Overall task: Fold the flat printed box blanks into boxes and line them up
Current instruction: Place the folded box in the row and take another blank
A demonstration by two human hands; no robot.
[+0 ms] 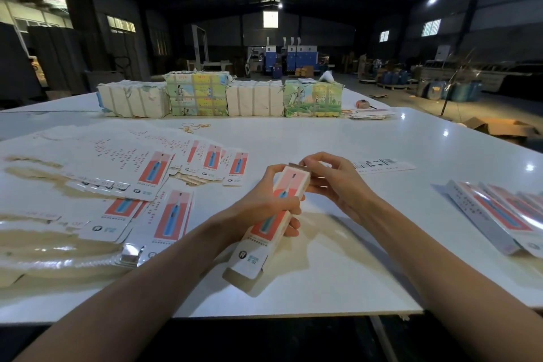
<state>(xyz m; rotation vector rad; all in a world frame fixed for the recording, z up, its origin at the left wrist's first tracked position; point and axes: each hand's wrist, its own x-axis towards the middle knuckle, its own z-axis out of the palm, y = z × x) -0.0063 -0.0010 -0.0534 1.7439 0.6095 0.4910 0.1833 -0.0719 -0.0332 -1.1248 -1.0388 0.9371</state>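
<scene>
left hand (261,197) grips box (252,256) middle | right hand (335,185) pinches its far flap | near end open

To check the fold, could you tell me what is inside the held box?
Nothing inside shows: the left hand grips the box at its middle, the right hand pinches its far end, and printed walls cover the interior.

Partly folded box (294,182) tilts between flat blanks (164,214) and finished boxes (499,214).
</scene>
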